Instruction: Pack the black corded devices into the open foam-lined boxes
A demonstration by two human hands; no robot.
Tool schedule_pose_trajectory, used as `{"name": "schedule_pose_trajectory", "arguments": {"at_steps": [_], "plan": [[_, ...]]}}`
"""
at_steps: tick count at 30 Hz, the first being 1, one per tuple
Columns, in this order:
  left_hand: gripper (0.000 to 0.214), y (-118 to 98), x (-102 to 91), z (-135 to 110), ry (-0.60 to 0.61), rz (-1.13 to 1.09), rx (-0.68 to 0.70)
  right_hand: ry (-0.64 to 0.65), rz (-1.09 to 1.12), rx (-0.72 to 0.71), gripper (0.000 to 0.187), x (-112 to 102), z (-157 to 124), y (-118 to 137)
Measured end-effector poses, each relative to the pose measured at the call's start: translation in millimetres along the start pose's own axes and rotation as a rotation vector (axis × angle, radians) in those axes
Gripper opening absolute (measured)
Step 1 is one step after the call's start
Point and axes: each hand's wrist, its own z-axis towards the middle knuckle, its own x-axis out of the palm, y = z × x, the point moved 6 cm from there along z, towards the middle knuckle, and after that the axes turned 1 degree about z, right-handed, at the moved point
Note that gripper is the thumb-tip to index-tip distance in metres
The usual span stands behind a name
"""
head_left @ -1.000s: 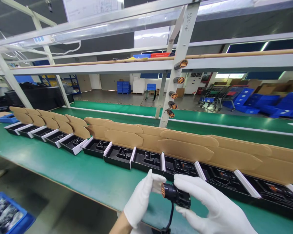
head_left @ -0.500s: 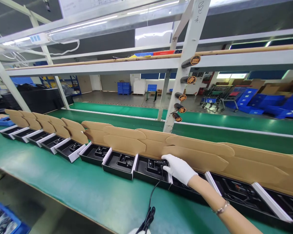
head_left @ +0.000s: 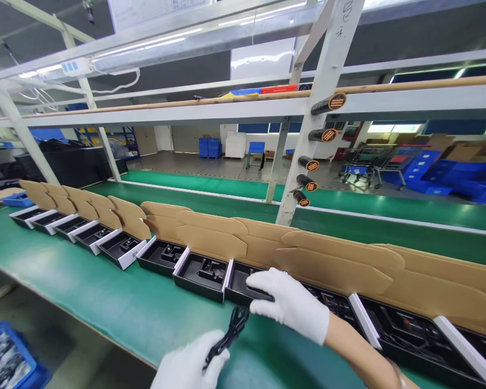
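My right hand (head_left: 288, 303), in a white glove, lies palm down with fingers stretched over the black tray of an open box (head_left: 243, 285) in the row on the green table (head_left: 105, 302). The part it covers is hidden. My left hand (head_left: 191, 366), also gloved, is closed round a bundled black cable (head_left: 227, 336) that rises from it towards that box. The boxes on each side, such as the box with a black insert (head_left: 202, 273), hold black parts in moulded recesses.
A long row of open boxes with brown cardboard lids (head_left: 328, 254) runs along the table. White frame posts (head_left: 319, 108) carrying black cylinders with orange ends (head_left: 328, 102) stand behind it. A blue bin (head_left: 8, 367) sits low at the left. Blue crates (head_left: 449, 175) lie beyond.
My right hand carried the black part from in front of me into the box and now lies flat over it. My left hand has come up into view gripping the bundled cable.
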Motion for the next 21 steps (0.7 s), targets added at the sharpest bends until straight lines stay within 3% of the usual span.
{"name": "schedule_pose_trajectory", "arguments": {"at_steps": [3, 5, 7, 9, 11, 12, 14, 15, 18, 21], "plan": [[0.039, -57.4, -32.0, -2.9, -0.425, 0.568, 0.542, -0.009, 0.077, -0.073, 0.054, -3.8, -10.8, 40.0], [0.043, -85.8, -40.8, -8.1, -0.644, 0.780, 0.750, -0.059, 0.051, -0.040, 0.056, -5.5, -13.4, 50.5], [0.043, -101.8, -45.0, -4.3, -0.728, 0.865, 0.828, -0.146, 0.080, -0.004, 0.047, -10.4, -13.5, 51.0], [0.040, -107.7, -46.6, 6.3, -0.766, 0.880, 0.846, -0.220, 0.165, 0.030, 0.025, -16.4, -12.5, 45.8], [0.037, -105.1, -48.3, 21.6, -0.808, 0.791, 0.790, -0.247, 0.248, 0.106, 0.008, -20.4, -11.5, 36.4], [0.038, -101.0, -49.2, 30.5, -0.822, 0.692, 0.733, -0.243, 0.281, 0.156, 0.010, -21.2, -11.2, 31.1], [0.043, -89.5, -48.1, 49.9, -0.775, 0.392, 0.585, -0.217, 0.359, 0.250, 0.019, -20.7, -11.3, 21.2], [0.046, -83.7, -43.8, 60.4, -0.689, 0.210, 0.507, -0.202, 0.415, 0.285, 0.021, -19.8, -11.5, 17.0], [0.058, -78.4, -18.1, 84.3, -0.294, -0.292, 0.327, -0.183, 0.584, 0.330, 0.026, -17.9, -12.3, 8.0], [0.056, -93.9, 2.3, 92.0, 0.034, -0.514, 0.322, -0.217, 0.633, 0.334, 0.023, -16.6, -12.6, -0.3]]}}
